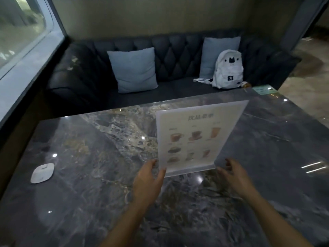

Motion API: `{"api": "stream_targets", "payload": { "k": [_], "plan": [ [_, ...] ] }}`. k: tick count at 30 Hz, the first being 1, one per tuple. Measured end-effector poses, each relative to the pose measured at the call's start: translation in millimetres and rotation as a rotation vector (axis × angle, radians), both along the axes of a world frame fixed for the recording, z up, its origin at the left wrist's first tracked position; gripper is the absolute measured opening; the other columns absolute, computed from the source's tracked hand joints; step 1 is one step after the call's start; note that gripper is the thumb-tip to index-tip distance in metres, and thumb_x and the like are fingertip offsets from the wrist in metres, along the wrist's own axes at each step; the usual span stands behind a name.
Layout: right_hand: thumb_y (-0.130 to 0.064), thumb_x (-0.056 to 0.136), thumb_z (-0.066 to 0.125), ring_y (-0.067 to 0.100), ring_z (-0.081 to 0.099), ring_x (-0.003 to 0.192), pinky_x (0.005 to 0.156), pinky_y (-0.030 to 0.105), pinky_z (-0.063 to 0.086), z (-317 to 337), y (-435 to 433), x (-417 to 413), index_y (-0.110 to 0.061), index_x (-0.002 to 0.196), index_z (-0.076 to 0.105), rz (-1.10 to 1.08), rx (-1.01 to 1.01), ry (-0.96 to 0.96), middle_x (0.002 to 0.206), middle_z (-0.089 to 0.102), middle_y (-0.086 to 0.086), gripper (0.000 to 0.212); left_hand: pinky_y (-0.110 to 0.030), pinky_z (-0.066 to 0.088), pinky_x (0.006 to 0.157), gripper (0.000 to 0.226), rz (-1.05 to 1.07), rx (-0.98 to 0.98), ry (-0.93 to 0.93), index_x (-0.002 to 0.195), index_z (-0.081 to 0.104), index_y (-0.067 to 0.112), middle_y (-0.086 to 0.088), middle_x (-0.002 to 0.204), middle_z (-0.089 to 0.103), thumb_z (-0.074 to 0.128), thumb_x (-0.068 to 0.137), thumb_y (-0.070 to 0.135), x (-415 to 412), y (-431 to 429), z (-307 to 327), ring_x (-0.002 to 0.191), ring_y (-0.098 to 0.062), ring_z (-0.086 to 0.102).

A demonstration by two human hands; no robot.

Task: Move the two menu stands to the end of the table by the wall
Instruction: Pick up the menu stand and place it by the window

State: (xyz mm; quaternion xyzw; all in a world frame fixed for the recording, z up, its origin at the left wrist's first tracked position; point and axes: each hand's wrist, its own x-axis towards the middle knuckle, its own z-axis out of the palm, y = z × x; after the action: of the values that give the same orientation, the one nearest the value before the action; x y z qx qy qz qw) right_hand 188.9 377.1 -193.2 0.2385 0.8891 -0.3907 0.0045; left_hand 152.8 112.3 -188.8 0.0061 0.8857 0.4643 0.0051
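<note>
A clear acrylic menu stand with drink pictures stands upright near the middle of the dark marble table. My left hand touches its lower left corner, thumb and fingers at the base. My right hand is at the lower right corner of the base with its fingers spread; whether it touches is unclear. I see only this one stand. A green card lies flat at the table's far right corner.
A small white rounded device lies on the table's left part, near the window-side wall. Behind the table is a dark tufted sofa with two blue cushions and a white backpack.
</note>
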Motion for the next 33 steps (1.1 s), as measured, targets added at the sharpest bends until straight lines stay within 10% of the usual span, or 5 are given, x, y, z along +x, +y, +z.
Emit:
{"api": "stream_targets", "payload": {
  "k": [7,12,21,25,33],
  "plan": [
    [-0.029,0.081,0.063,0.012,0.056,0.085,0.066,0.022,0.043,7,5,-26,-0.029,0.116,0.043,0.025,-0.254,0.190,0.096,0.055,-0.002,0.040,-0.034,0.049,0.083,0.016,-0.008,0.270,-0.006,0.104,0.057,0.023,-0.001,0.105,0.064,0.057,0.087,0.026,-15,24,9,0.098,-0.014,0.059],
    [-0.029,0.084,0.058,0.024,0.061,0.082,0.067,0.039,0.053,-2,8,-36,-0.027,0.085,0.053,0.008,-0.308,0.274,0.094,0.061,0.011,0.005,-0.045,0.047,0.080,0.009,0.049,0.315,-0.007,0.089,0.057,0.008,-0.019,0.091,0.063,0.049,0.091,0.006,-19,27,5,0.087,-0.030,0.058],
    [-0.046,0.080,0.052,0.024,0.061,0.068,0.063,0.047,0.052,-1,-11,-60,-0.014,0.078,0.051,0.075,-0.328,0.347,0.071,0.061,0.008,0.031,-0.028,0.034,0.056,0.033,0.232,0.351,0.019,0.064,0.047,0.023,0.004,0.061,0.047,0.049,0.090,0.003,-15,18,10,0.055,0.000,0.046],
    [-0.043,0.081,0.055,0.029,0.064,0.070,0.064,0.047,0.051,1,-39,-81,-0.022,0.075,0.051,0.154,-0.361,0.317,0.070,0.062,0.007,0.023,-0.047,0.047,0.068,0.016,0.310,0.332,0.046,0.080,0.055,-0.001,-0.025,0.079,0.061,0.050,0.090,0.009,-11,-13,16,0.074,-0.034,0.059],
    [-0.036,0.084,0.055,0.029,0.062,0.072,0.066,0.044,0.051,12,-137,-126,-0.026,0.075,0.052,0.412,-0.448,0.317,0.077,0.063,0.006,0.015,-0.049,0.047,0.077,0.016,0.565,0.312,0.081,0.078,0.055,0.004,-0.021,0.085,0.063,0.050,0.091,0.012,7,-94,33,0.083,-0.036,0.060]
  ]
}}
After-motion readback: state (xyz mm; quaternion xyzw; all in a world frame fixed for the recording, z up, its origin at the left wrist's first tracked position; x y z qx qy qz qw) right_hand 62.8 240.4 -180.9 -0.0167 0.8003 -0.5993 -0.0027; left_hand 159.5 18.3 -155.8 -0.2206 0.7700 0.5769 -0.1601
